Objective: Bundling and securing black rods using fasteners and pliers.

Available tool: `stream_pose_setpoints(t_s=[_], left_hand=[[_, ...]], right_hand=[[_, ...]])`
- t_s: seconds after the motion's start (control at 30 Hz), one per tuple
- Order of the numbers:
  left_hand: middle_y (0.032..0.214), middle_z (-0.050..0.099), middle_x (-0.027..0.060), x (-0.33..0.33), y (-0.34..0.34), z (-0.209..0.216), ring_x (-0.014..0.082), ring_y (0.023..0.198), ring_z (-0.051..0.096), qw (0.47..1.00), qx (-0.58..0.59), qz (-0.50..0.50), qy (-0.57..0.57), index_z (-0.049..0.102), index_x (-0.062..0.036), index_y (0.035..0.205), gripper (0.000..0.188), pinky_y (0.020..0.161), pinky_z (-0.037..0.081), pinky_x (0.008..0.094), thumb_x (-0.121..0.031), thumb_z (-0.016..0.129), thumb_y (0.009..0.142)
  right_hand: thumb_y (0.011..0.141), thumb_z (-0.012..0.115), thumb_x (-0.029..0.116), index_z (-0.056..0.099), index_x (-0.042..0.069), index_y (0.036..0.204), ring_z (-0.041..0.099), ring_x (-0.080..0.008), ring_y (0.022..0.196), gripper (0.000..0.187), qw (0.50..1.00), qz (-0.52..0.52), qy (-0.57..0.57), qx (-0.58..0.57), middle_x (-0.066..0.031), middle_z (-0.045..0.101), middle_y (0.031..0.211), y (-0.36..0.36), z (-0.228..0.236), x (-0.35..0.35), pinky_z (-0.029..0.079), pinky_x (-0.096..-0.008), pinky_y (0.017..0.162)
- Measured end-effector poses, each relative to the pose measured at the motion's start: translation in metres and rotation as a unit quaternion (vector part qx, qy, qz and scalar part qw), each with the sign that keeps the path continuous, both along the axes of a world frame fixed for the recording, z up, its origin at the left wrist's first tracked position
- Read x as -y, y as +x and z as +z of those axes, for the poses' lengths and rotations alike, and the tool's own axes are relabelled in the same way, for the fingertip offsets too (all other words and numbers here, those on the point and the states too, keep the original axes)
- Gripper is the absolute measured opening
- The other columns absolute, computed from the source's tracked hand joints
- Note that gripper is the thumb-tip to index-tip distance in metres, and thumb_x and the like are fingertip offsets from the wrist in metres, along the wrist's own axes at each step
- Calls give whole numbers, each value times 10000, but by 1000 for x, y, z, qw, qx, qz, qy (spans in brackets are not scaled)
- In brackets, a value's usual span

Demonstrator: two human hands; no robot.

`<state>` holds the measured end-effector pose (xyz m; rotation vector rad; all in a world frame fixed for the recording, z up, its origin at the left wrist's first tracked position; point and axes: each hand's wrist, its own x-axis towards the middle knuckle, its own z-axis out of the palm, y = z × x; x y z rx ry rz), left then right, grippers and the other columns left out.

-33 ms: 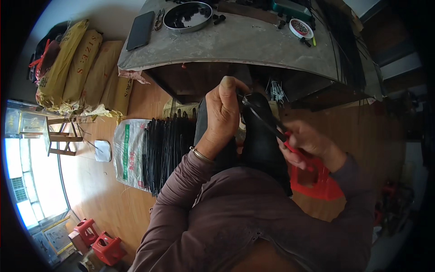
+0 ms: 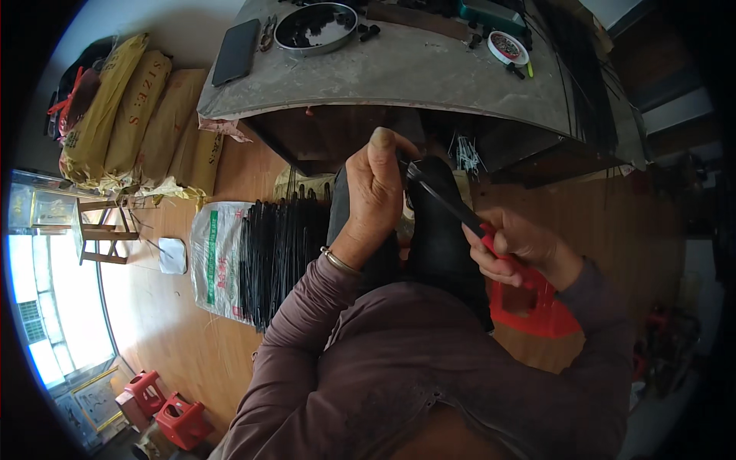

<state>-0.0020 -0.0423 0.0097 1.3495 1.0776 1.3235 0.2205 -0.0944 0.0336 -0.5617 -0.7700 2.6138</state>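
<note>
My left hand [image 2: 376, 180] is closed with its thumb up, in front of the workbench edge and above my dark-trousered knees. A small dark piece shows beside its fingers; the rest is hidden behind them. Closed in my right hand [image 2: 517, 245] is a long tool [image 2: 445, 198] with a black shaft and a red grip, which looks like pliers. Its dark metal end meets the piece at my left fingers. From my right hand the tool slants up and leftward over my right thigh.
The grey workbench [image 2: 345, 88] holds a round tray [image 2: 316, 47] of black parts, a phone [image 2: 236, 52] and a white dish [image 2: 507, 49]. Black rods [image 2: 284, 253] lie on a sack to my left. Near my right arm stands a red plastic stool [image 2: 529, 314].
My right hand and the tool have shifted slightly left, and the hand is less blurred. My left hand stays nearly in place.
</note>
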Motion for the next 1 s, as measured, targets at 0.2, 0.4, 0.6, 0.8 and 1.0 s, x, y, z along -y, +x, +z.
stream_pose_setpoints(t_s=[0.2, 0.4, 0.6, 0.8, 1.0], left_hand=[[552, 504, -5, -3, -3, -5, 59, 476, 448, 999, 14, 41, -15, 629, -30, 740, 708, 454, 326, 202, -556, 232, 999], [536, 420, -47, -7, -3, -3, 33, 539, 383, 996, 80, 50, 5, 629, -5, 753, 650, 521, 316, 222, -514, 315, 1007], [554, 501, -11, -3, -4, -4, 59, 472, 453, 999, 18, 31, -16, 626, -33, 741, 695, 444, 335, 198, -555, 247, 998], [531, 444, -36, -8, -6, -6, 41, 502, 390, 997, 60, 52, -26, 624, 1, 723, 675, 482, 303, 221, -526, 310, 1003], [585, 523, -3, -5, -9, -5, 55, 501, 471, 998, 38, 4, -46, 605, -40, 733, 698, 451, 367, 183, -563, 224, 995]], right_hand=[[859, 649, 164, 530, -7, 1040, 578, -108, 756, 275, 769, 114, 441, 447, -57, 603, 838, -12, 44, -30, 479, -261, 703], [919, 616, 313, 545, -1, 923, 577, -133, 467, 323, 962, -19, 123, 244, -90, 599, 654, -14, 17, -6, 478, -252, 436], [824, 566, 52, 521, -10, 1042, 588, -164, 499, 230, 908, 118, 186, 356, -72, 554, 676, -15, 34, -27, 490, -265, 517], [872, 563, 72, 558, -11, 1116, 561, -146, 647, 258, 646, -72, 596, 472, -71, 583, 733, -20, 12, -17, 469, -283, 635], [978, 527, 287, 565, -38, 1026, 570, -91, 594, 332, 913, 49, 186, 360, -34, 583, 720, -32, 31, -18, 480, -225, 546]])
